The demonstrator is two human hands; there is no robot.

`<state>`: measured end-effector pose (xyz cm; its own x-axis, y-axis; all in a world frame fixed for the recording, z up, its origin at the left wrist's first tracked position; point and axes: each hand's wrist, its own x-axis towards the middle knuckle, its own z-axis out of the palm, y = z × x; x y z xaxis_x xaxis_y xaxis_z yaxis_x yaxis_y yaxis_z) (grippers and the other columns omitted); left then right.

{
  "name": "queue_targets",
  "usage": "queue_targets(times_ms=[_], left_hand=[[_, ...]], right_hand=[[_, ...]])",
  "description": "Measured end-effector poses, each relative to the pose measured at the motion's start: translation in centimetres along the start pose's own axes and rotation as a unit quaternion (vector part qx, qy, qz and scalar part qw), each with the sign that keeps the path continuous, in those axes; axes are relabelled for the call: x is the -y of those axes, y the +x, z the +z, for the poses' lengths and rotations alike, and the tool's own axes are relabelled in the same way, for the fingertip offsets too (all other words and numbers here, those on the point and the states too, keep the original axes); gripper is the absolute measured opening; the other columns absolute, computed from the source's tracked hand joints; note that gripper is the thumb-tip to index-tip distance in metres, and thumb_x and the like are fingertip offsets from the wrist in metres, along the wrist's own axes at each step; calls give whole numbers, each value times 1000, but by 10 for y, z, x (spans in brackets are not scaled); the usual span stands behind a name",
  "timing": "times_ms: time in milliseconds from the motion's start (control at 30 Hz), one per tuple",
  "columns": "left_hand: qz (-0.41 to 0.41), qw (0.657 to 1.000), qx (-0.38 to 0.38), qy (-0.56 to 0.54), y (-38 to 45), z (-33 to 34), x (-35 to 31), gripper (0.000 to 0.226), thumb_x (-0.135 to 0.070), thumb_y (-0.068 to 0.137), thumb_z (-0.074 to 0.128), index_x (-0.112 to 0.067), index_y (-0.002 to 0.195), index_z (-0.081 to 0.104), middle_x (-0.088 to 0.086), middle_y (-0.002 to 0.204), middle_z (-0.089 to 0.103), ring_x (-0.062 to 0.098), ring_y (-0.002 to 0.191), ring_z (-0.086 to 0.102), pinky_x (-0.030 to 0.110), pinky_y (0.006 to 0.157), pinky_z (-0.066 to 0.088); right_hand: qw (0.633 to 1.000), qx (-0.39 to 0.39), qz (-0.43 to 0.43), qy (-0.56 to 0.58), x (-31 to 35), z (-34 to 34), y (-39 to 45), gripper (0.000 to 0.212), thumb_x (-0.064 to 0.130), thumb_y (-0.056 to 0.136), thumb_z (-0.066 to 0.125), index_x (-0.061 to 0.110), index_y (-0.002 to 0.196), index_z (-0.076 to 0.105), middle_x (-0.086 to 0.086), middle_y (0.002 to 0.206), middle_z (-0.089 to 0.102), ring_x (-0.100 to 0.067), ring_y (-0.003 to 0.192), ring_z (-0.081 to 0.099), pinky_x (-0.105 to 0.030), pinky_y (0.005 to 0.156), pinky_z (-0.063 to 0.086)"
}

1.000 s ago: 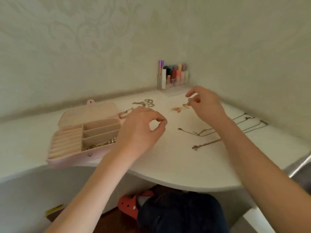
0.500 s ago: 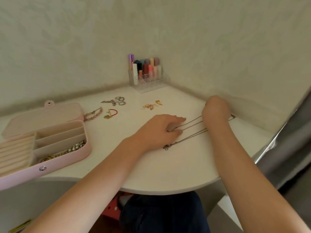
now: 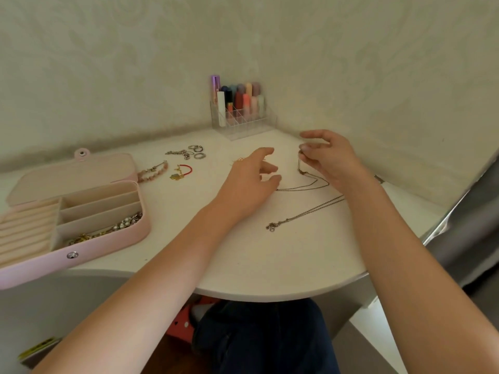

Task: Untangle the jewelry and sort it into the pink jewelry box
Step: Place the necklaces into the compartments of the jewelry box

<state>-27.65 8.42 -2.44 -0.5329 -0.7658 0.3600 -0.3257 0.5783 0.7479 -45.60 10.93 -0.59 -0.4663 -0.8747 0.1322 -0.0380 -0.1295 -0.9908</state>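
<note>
The pink jewelry box [image 3: 81,252] lies open at the left edge of the white table [image 3: 243,260], with beaded jewelry in its front compartment. My right hand [image 3: 328,160] pinches one end of a thin necklace chain [image 3: 305,186] and lifts it off the table. My left hand [image 3: 248,184] hovers with loosely bent fingers beside the chain's other end; whether it touches the chain is unclear. A second chain [image 3: 302,213] with a clasp lies nearer me. A pink bead bracelet [image 3: 152,171], a red cord bracelet [image 3: 182,171], a silver chain piece [image 3: 179,153] and rings [image 3: 198,151] lie behind.
A clear organizer [image 3: 243,114] with several lipsticks stands in the back corner against the patterned wall. The table's curved front edge runs above my dark-clad knees. A grey metal surface [image 3: 469,230] rises at the right.
My right hand has lifted one chain end and moved toward the middle. My left hand has come off the chains and risen slightly. The view has shifted a little.
</note>
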Motion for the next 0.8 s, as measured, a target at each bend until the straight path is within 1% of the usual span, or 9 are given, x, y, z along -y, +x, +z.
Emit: queue_targets(times_ms=[67, 133, 167, 267, 433, 533, 633, 733, 800], left_hand=[[-36, 997, 21, -64, 3, 1, -3, 60, -23, 87, 64, -17, 140, 36, 2, 131, 56, 16, 122, 51, 22, 100, 39], [-64, 991, 40, -113, 7, 2, -4, 65, -27, 86, 65, -18, 142, 33, 3, 139, 50, 15, 126, 47, 20, 100, 36], [-69, 989, 46, -125, 9, 1, -4, 63, -28, 86, 66, -17, 140, 36, 2, 137, 52, 13, 122, 51, 19, 96, 39], [-62, 987, 55, -137, 14, 1, -2, 35, -24, 88, 62, -12, 121, 57, 2, 106, 71, 3, 81, 65, 18, 76, 47], [-75, 977, 46, -194, 16, 4, 4, 19, -11, 89, 62, 4, 99, 66, 16, 90, 72, 20, 84, 70, 27, 83, 53], [-85, 969, 31, -229, 15, 1, -1, 18, -11, 91, 58, 3, 99, 66, 14, 88, 71, 18, 80, 70, 26, 79, 54], [-128, 939, 14, -319, 17, -4, -2, 21, -11, 93, 55, 3, 106, 63, 10, 90, 71, 14, 79, 71, 27, 77, 57], [-156, 898, 10, -411, 18, -8, 1, 23, -10, 94, 54, 3, 111, 61, 13, 102, 70, 16, 87, 71, 26, 78, 57], [-163, 879, 7, -447, 19, -9, 2, 21, -9, 94, 53, 1, 109, 63, 14, 104, 70, 16, 87, 70, 25, 78, 57]], right_hand=[[990, 78, 26, 112, 7, 4, -5, 26, -9, 86, 58, 8, 105, 62, -6, 81, 65, -12, 73, 64, -21, 75, 54], [981, 136, 28, 139, 11, 9, -9, 26, -8, 85, 59, 9, 105, 63, -3, 78, 68, -12, 74, 66, -20, 75, 53], [978, 154, 24, 141, 12, 12, -11, 26, -8, 85, 59, 9, 104, 63, -3, 79, 69, -12, 75, 66, -19, 74, 53], [973, 170, 11, 155, 13, 18, -14, 25, -7, 84, 60, 9, 102, 63, -4, 79, 69, -11, 70, 65, -19, 71, 54], [977, 139, -12, 163, 12, 21, -12, 23, -9, 84, 59, 9, 97, 64, -2, 76, 69, -8, 64, 64, -17, 68, 53], [984, 130, -24, 121, 8, 21, -10, 17, -3, 87, 59, 7, 100, 63, -7, 83, 66, -11, 69, 64, -18, 72, 54], [989, 146, 12, 33, 3, 21, -10, 14, 16, 91, 59, 10, 103, 63, -7, 90, 67, -15, 77, 66, -20, 74, 54], [975, 209, 65, -28, 2, 25, -12, 28, 34, 94, 54, 10, 105, 63, -6, 93, 69, -15, 82, 68, -25, 78, 55], [966, 243, 78, -47, 2, 27, -14, 31, 35, 94, 53, 9, 107, 62, -9, 95, 69, -17, 84, 68, -28, 81, 56]])
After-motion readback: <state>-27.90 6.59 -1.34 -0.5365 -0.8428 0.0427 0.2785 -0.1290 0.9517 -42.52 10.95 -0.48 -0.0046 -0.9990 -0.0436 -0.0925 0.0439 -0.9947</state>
